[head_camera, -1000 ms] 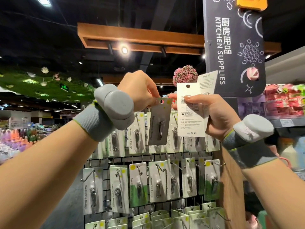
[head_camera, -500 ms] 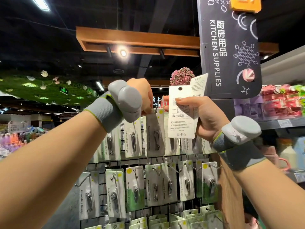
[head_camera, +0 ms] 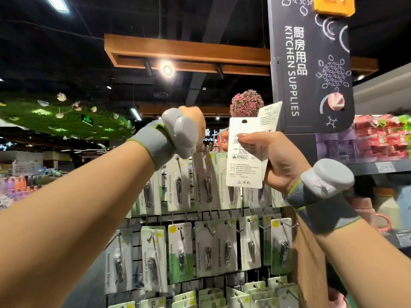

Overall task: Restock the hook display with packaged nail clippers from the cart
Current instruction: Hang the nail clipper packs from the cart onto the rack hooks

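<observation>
Restocking risk at the top-row hook (head_camera: 208, 150).
Left hand (head_camera: 192, 123) seemingly pinches a carded clipper (head_camera: 205, 181) there (fingers hidden); misthreaded, it drops. Right hand (head_camera: 274, 158) grips spare packs (head_camera: 245, 152), which could slip.

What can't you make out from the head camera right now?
- Left hand fingertips: hidden behind its own grey wrist device, so its grip is unclear.
- Top-row metal hook: mostly hidden by that hand.
- White carded nail clipper packs in right hand: count unclear, overlapped; print too small.
- Cart: out of frame.
</observation>
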The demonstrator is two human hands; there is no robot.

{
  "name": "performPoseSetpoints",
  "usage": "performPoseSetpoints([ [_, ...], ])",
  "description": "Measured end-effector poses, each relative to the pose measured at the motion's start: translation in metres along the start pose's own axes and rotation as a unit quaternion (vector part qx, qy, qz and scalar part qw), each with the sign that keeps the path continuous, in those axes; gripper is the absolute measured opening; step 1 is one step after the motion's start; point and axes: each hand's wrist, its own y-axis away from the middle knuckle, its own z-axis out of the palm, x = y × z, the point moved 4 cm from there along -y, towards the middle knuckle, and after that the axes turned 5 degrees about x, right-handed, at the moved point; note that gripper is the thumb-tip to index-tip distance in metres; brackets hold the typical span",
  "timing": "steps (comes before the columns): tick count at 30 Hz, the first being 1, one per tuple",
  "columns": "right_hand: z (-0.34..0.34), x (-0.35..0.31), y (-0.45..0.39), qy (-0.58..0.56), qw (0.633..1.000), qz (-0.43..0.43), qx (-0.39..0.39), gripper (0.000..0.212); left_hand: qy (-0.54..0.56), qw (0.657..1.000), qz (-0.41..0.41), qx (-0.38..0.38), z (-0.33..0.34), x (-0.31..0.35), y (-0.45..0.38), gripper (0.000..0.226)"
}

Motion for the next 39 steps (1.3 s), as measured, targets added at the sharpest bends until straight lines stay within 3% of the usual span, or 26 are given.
performPoseSetpoints([
  [3,0.003,0.001,0.000,-0.002,1.000,0.003,0.001,0.020,0.190,0.966,0.012,0.176,-0.024,0.009,0.033,0.009],
  [5,0.004,0.001,-0.003,0.005,1.000,-0.004,0.023,0.017,0.314,0.923,0.049,0.216,-0.036,0.021,0.063,0.011],
  [7,0.005,0.001,-0.007,0.019,0.998,-0.019,0.064,0.017,0.321,0.923,0.081,0.194,-0.032,0.033,0.082,0.020],
  [10,0.006,0.001,-0.009,0.055,0.990,-0.030,0.126,0.012,0.202,0.958,0.090,0.183,-0.015,0.045,0.090,0.032],
  [13,0.011,0.001,-0.005,0.031,0.992,0.005,0.124,0.008,0.150,0.965,0.093,0.193,-0.004,0.048,0.090,0.041],
  [16,0.010,-0.004,-0.003,0.023,0.992,0.016,0.125,0.011,0.173,0.969,0.081,0.156,0.001,0.048,0.088,0.049],
  [19,0.013,-0.008,0.000,0.031,0.995,0.007,0.095,0.013,0.205,0.964,0.077,0.148,-0.003,0.044,0.088,0.035],
  [22,0.016,-0.011,0.007,0.000,0.999,0.011,0.051,0.013,0.305,0.933,0.024,0.191,-0.012,0.027,0.089,0.019],
  [25,0.009,-0.011,0.011,-0.028,0.996,0.011,0.079,0.011,0.572,0.810,-0.076,0.108,-0.009,0.010,0.093,0.015],
  [27,0.009,-0.010,0.014,-0.030,0.995,0.001,0.092,0.021,0.635,0.763,-0.103,0.062,-0.005,0.008,0.096,0.014],
  [33,0.018,-0.010,0.020,-0.027,0.996,-0.030,0.076,0.015,0.674,0.728,-0.121,0.029,0.002,0.006,0.103,0.014],
  [36,0.025,-0.010,0.025,0.022,0.994,-0.062,0.088,0.016,0.662,0.740,-0.119,0.004,0.004,0.000,0.108,0.013],
  [39,0.031,-0.006,0.030,0.053,0.993,-0.075,0.073,0.017,0.652,0.749,-0.112,0.033,-0.004,-0.011,0.114,0.018],
])
